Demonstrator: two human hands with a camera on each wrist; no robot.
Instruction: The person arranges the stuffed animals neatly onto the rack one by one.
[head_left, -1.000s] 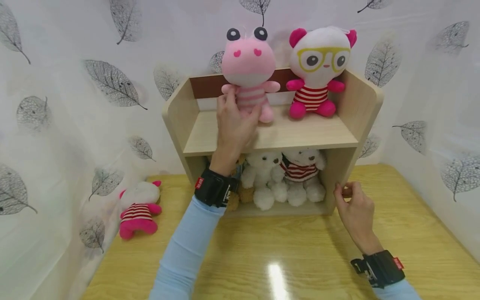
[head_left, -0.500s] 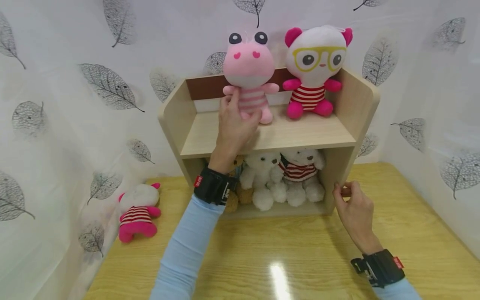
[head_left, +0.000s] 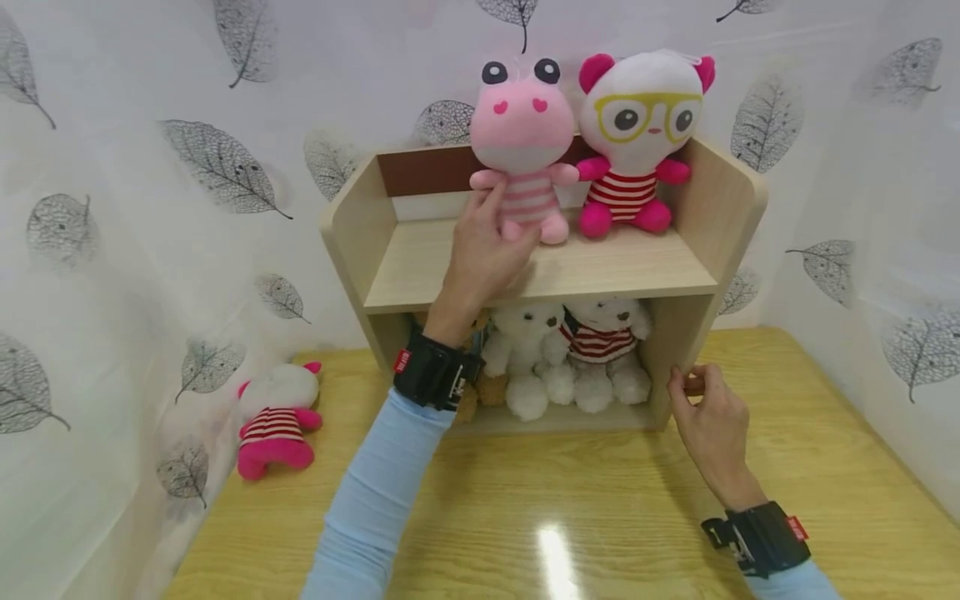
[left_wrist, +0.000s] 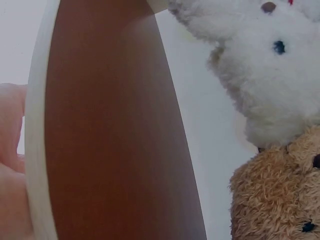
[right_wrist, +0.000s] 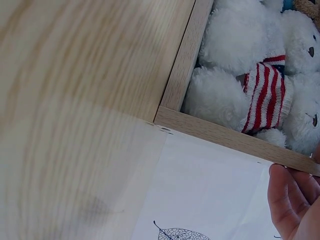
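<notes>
On the upper shelf of the wooden rack [head_left: 420, 267], the left hand [head_left: 483, 254] is gripping the pink toy [head_left: 525, 150] by its striped body, fingers curled around it. That toy is standing upright near the back panel, its arm touching the white toy with yellow glasses [head_left: 637, 133] beside it. Down at the rack's lower right front edge, the right hand [head_left: 708, 425] is pinching the side wall with bent fingers. Inside the lower compartment, a white bear [head_left: 528, 354], a white bear in a striped shirt [head_left: 603, 350] and a brown bear [left_wrist: 280, 195] are sitting pressed together. Well apart on the table [head_left: 600, 517], at its left edge, another pink-and-white toy [head_left: 276, 419] is lying.
</notes>
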